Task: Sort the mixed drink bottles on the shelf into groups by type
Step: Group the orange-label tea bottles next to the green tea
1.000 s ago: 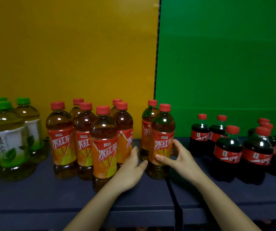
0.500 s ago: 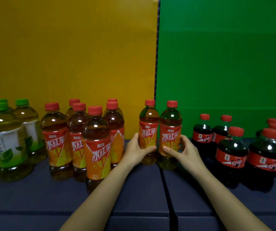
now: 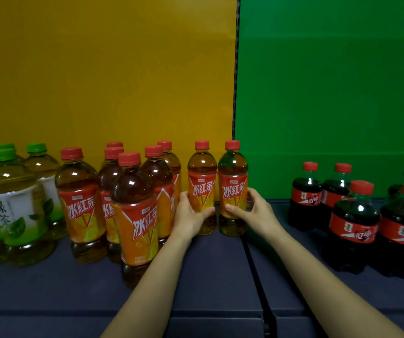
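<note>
Two iced black tea bottles with red caps and orange labels stand side by side at the shelf's middle. My left hand (image 3: 190,213) grips the left one (image 3: 202,174) around its label. My right hand (image 3: 253,208) grips the right one (image 3: 232,174) the same way. Just left of them stands a cluster of several identical iced tea bottles (image 3: 135,206). Green tea bottles (image 3: 13,198) with green caps fill the far left. Small cola bottles (image 3: 353,215) with red caps stand apart at the right.
The dark shelf (image 3: 215,276) has a seam running front to back just right of the held bottles. Behind stand a yellow back panel (image 3: 103,69) and a green back panel (image 3: 330,81). Bare shelf lies between the held pair and the cola.
Both hands have closed on the two separate iced tea bottles and slid them back and left, side by side, closer to the iced tea cluster.
</note>
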The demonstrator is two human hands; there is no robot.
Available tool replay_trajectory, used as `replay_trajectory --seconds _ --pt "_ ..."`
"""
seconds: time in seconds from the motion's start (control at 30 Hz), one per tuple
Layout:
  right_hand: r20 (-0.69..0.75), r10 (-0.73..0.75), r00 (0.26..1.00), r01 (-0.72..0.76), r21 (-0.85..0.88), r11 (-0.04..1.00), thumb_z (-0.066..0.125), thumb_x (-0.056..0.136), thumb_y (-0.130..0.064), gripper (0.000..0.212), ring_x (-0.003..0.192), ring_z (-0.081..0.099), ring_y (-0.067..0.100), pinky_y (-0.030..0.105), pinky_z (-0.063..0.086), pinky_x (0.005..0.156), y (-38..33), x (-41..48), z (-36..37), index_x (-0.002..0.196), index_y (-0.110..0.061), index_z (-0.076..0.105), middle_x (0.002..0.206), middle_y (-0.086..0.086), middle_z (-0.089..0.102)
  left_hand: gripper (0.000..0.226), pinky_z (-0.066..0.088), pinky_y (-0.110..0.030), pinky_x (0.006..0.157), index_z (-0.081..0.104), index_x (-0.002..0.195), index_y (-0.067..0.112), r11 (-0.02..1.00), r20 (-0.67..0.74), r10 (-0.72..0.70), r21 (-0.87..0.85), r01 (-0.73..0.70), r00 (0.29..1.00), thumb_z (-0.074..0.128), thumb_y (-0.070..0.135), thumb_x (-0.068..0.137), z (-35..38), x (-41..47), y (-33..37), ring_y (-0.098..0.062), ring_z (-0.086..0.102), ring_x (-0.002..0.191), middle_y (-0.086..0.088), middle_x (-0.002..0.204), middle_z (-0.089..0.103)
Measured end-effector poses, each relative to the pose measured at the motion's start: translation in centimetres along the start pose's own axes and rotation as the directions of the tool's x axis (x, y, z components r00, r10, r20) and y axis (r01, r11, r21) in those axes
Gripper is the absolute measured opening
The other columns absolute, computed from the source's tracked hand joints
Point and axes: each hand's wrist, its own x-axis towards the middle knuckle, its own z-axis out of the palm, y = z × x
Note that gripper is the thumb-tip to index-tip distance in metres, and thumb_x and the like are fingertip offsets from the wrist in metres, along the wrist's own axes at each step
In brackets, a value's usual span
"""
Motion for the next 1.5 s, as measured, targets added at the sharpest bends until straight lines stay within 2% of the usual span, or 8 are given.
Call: replay_trajectory --seconds 0.43,0.63,0.8,0.93,1.1,1.17,1.3,1.5 --pt "0.059 -0.014 0.998 0.011 0.052 0.999 0.069 0.081 -0.024 0.058 0.094 0.054 0.002 0.000 0.043 0.064 0.0 0.6 1.7 0.132 -0.016 0.042 0.114 -0.005 0.056 0.070 0.041 -0.045 0.104 0.032 0.135 0.012 0.995 -0.052 0.040 0.089 -0.036 0.998 0.072 0.015 0.079 -0.7 0.7 -1.0 -0.025 0.048 0.124 -0.009 0.133 0.050" --pt "0.056 -0.008 0.998 0.007 0.008 1.000 0.069 0.081 -0.028 0.060 0.100 0.052 0.006 0.007 0.041 0.069 0.1 0.4 1.6 0.133 -0.017 0.041 0.120 -0.002 0.057 0.065 0.040 -0.044 0.105 0.034 0.134 0.014 0.991 -0.041 0.058 0.125 -0.053 0.997 0.070 0.018 0.081 -0.6 0.5 -1.0 -0.024 0.048 0.124 -0.007 0.133 0.050" --pt "-0.017 0.005 1.000 -0.007 -0.103 0.995 0.073 0.075 -0.035 0.073 0.119 0.046 0.015 0.027 0.039 0.095 -0.8 -0.3 1.0 0.136 -0.014 0.038 0.134 0.002 0.046 0.068 0.035 -0.043 0.109 0.028 0.142 0.017 0.984 -0.091 0.060 0.173 -0.044 0.994 0.065 0.021 0.085 -0.6 -0.7 -0.7 -0.022 0.041 0.131 -0.004 0.141 0.043" --pt "-0.250 -0.210 0.945 0.189 -0.107 0.976 0.070 0.079 -0.019 0.036 0.097 0.051 0.016 0.026 0.043 0.083 -2.9 -2.2 0.1 0.110 -0.016 0.051 0.110 0.001 0.051 0.071 0.029 -0.042 0.114 0.019 0.147 0.023 0.992 0.051 0.088 0.084 -0.092 0.995 0.060 0.021 0.089 -1.9 -4.0 0.0 -0.017 0.029 0.139 0.003 0.149 0.031" --pt "0.126 -0.268 0.955 0.266 0.033 0.963 0.063 0.084 -0.008 0.022 0.084 0.057 0.011 0.022 0.049 0.074 -5.9 -3.8 2.0 0.099 -0.021 0.056 0.099 -0.003 0.060 0.026 0.047 -0.017 0.094 0.059 0.107 0.026 0.909 0.086 0.399 0.095 -0.406 0.913 0.057 0.008 0.089 -5.7 -10.2 1.4 0.001 0.057 0.107 0.009 0.113 0.063" --pt "0.229 -0.280 0.932 0.282 0.023 0.959 0.063 0.085 -0.009 0.026 0.091 0.058 0.012 0.023 0.050 0.077 -6.7 -3.9 3.5 0.107 -0.018 0.054 0.103 -0.005 0.058 0.016 0.045 -0.009 0.081 0.064 0.092 0.023 0.798 -0.068 0.578 0.256 -0.546 0.813 0.055 0.011 0.088 -7.4 -12.1 1.2 0.001 0.060 0.094 0.015 0.094 0.065" --pt "0.334 -0.238 0.912 0.244 0.026 0.969 0.064 0.085 -0.013 0.042 0.100 0.055 0.009 0.016 0.049 0.079 -7.4 -3.4 6.5 0.123 -0.017 0.047 0.114 -0.002 0.055 0.024 0.034 -0.013 0.096 0.055 0.107 0.015 0.605 -0.266 0.783 0.539 -0.586 0.563 0.053 0.017 0.083 -9.1 -13.0 -0.2 0.000 0.047 0.109 0.011 0.108 0.051" --pt "0.445 -0.105 0.889 0.026 0.180 0.983 0.069 0.080 -0.010 0.060 0.115 0.054 0.015 0.034 0.049 0.097 -7.5 -2.5 9.2 0.131 -0.012 0.039 0.123 0.003 0.053 0.085 0.042 -0.018 0.095 0.030 0.131 0.018 0.790 -0.371 0.563 0.504 -0.350 0.739 0.083 0.031 0.065 -10.6 -11.3 -1.9 -0.012 0.043 0.117 0.001 0.126 0.037"
